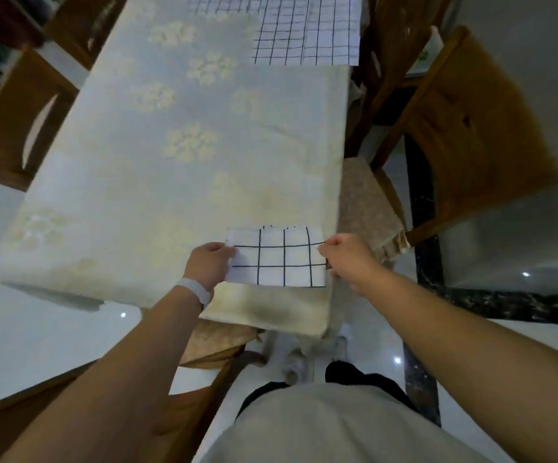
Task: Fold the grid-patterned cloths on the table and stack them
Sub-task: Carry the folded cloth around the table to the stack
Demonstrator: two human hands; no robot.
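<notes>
A small folded white cloth with a black grid (282,259) lies near the table's front right corner. My left hand (209,265) pinches its left edge, and my right hand (344,253) pinches its right edge. Both hands have fingers curled on the fabric. Farther back, at the table's right side, larger grid-patterned cloths (307,31) lie spread flat and overlapping, partly cut off by the top of the view.
The table (157,155) wears a pale cloth with a flower pattern. Wooden chairs stand on the left (20,125), on the right (471,128) and below the front edge (210,349). The floor is glossy white tile.
</notes>
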